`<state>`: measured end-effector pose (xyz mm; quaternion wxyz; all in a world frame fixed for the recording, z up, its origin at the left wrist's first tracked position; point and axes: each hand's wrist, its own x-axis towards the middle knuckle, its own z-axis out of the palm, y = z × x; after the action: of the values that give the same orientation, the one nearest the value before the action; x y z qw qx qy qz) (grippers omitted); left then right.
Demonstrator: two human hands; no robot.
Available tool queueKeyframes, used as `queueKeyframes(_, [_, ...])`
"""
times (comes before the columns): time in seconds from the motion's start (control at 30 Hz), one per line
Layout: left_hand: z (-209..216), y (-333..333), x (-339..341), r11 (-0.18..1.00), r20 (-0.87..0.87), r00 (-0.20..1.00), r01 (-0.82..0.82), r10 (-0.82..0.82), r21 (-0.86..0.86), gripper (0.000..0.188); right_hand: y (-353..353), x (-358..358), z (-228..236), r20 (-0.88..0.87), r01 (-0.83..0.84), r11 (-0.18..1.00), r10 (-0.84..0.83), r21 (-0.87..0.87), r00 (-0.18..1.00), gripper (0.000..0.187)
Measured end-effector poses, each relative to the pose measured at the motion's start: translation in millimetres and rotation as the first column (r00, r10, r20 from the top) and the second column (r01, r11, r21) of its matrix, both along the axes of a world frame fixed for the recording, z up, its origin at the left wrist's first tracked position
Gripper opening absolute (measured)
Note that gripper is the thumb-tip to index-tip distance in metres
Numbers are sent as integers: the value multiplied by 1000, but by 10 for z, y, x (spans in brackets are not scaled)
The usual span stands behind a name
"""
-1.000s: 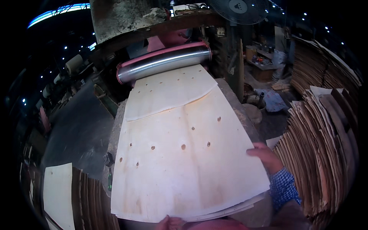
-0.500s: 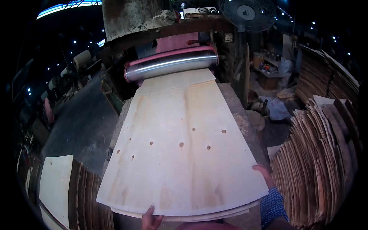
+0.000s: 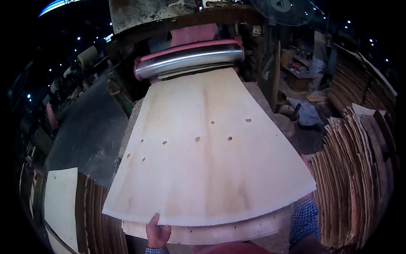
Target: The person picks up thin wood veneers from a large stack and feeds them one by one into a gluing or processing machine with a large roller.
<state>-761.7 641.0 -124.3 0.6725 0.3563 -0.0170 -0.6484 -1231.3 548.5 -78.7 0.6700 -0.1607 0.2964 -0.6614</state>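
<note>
A wide, pale wood veneer sheet (image 3: 190,169) with several small knots stretches from close in front of me toward a shiny metal roller (image 3: 190,60). My left hand (image 3: 157,233) is closed on its near edge, left of the middle, thumb on top and fingers below. At the right edge, my right hand (image 3: 307,162) grips the same sheet; most of that hand is hidden beneath it. The sheet's near end is raised above other veneer sheets (image 3: 203,233) lying underneath. Its far edge lies just short of the roller, over a darker sheet edge.
Stacked veneer stands at my right (image 3: 342,182) and at my lower left (image 3: 95,216). A pink bar (image 3: 186,48) runs above the roller, under a rusty beam (image 3: 190,20). A fan (image 3: 281,6) hangs at upper right. A grey floor (image 3: 91,131) extends on the left.
The veneer sheet's near end has risen off the sheets below, and its far edge shows apart from the roller. My right hand has gone mostly under the sheet. Another person's hand beyond the roller has left view.
</note>
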Motion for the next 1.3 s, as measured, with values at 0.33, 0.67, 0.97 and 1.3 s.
queueKeyframes(0.33, [-140, -1884, -318, 996, 298, 951, 84, -80, 0, 15, 662, 298, -1281, -922, 95, 990, -57, -100, -383, 42])
queueKeyframes(0.67, [-712, -3394, -126, 964, 83, 968, 223, -236, 144, 26, 955, 251, -1039, -904, 240, 970, 135, 37, -405, 37])
queueKeyframes(0.97, [-493, -522, -91, 907, 202, 885, 416, -419, 59, 52, 546, -236, -767, -785, -23, 953, 262, 302, 562, 35])
queueKeyframes(1.3, [-1046, 1161, -31, 941, -158, 936, 287, -315, -178, 66, 273, 345, 750, -339, -136, 991, 122, -19, 933, 37])
